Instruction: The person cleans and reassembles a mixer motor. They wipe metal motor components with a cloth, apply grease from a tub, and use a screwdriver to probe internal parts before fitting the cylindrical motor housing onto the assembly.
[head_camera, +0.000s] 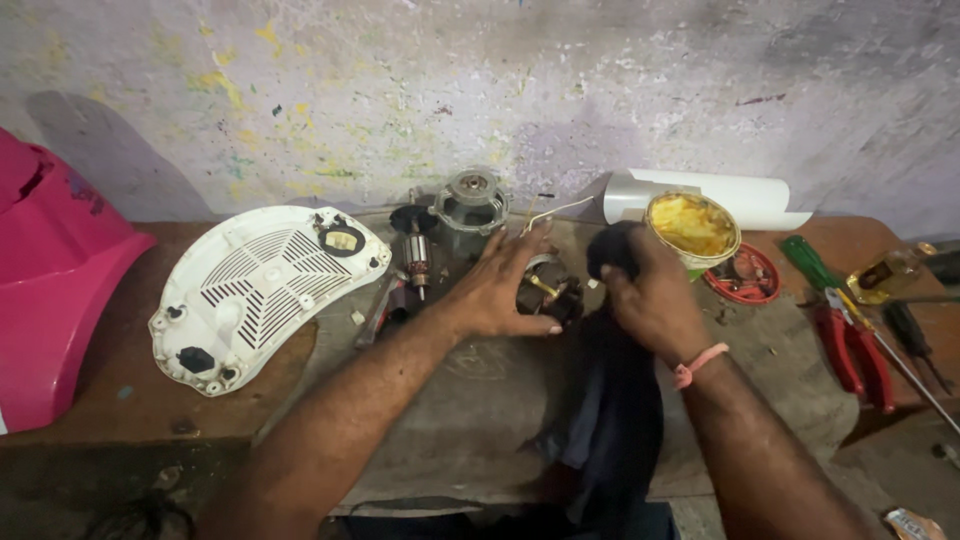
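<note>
Motor part (548, 290) (dark, brass-glinting) under left hand (500, 285), grip spread flat; right hand (650, 295) clamped on dark cloth (610, 420).

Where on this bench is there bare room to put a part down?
Bare mat lies in front of the left hand, between the forearms. Bare wood shows below the white cover. It is crowded around the rotor, the motor housing, and by the pliers at right.
</note>
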